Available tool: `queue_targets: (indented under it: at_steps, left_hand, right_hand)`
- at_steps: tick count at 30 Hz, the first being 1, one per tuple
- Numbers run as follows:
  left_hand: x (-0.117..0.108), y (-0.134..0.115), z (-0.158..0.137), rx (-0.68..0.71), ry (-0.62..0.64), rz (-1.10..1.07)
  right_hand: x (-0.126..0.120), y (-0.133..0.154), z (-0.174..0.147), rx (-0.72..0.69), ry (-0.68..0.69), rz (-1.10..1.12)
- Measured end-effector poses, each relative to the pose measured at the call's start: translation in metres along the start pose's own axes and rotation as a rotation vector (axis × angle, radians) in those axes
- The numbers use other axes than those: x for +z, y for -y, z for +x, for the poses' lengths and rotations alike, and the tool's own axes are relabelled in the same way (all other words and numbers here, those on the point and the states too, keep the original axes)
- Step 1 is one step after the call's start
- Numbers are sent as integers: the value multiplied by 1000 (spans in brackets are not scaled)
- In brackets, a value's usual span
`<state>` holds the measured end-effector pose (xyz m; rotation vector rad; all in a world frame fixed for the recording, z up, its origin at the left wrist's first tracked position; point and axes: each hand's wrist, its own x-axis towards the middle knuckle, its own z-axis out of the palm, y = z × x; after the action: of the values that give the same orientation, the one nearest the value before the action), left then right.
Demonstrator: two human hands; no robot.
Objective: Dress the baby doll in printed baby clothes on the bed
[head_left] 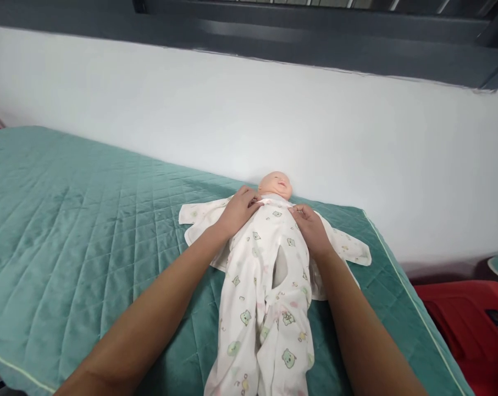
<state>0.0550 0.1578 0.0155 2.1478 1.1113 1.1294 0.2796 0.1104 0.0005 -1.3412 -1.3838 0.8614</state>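
Observation:
A baby doll lies on its back, its head (276, 185) near the wall. White baby pants (243, 308) printed with small green animals are spread lengthwise over its body, with a slit open at the crotch. Beneath them is a matching baby shirt (351, 247), its sleeves stretched out to both sides. My left hand (241, 210) pinches the left corner of the pants' waistband, just below the doll's head. At the right corner of the waistband, my right hand (310, 226) has its thumb and fingers closed on the cloth. The doll's torso is covered.
A green quilted cover (88, 231) lies under everything, its piped edge running down on the right. Behind it stands a white wall (216, 115) with a dark ledge (274, 41) above. A red plastic object (463, 324) sits beyond the right edge.

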Motion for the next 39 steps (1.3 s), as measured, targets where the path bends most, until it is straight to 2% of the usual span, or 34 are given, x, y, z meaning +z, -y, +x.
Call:
queue_targets:
  at_steps: [4,7,10,15,18,21,24,26,28,30,36,39]
  left_hand:
    - [3,5,-9,-58,-186,9]
    - [3,3,-16,-134,-231,-29]
    - [-1,-3,-20,-191,-148,-112]
    - [-11,-9,-18,-172,32,-203]
    - [-18,-8,-14,-140,142,-256]
    - [-21,-6,-10,-107,226,-203]
    - [-18,-3,-7,-102,171,-99]
    - [-14,1,-6,-26,87,-7]
    - [-11,4,-5,74,31,56]
    - [-10,6,-3,108,13,65]
    - [-10,10,8,-127,21,15]
    - [-9,15,17,-172,41,0]
  right_hand:
    - [0,2,-4,-2,-16,22]
    - [1,4,-5,9,-25,23]
    - [1,3,-5,6,-23,22]
    - [-1,-1,-4,-11,-13,25]
    - [-2,0,-7,-65,-41,-6]
    - [-2,2,-9,-156,-56,-73]
    - [-3,4,-8,-279,-66,-225]
    - [-4,4,-5,-330,-59,-314]
    - [-6,4,-3,-326,-5,-339]
    - [-7,5,-2,-283,42,-342]
    - [-9,7,6,-170,-47,-530]
    - [-10,6,15,-112,-97,-651]
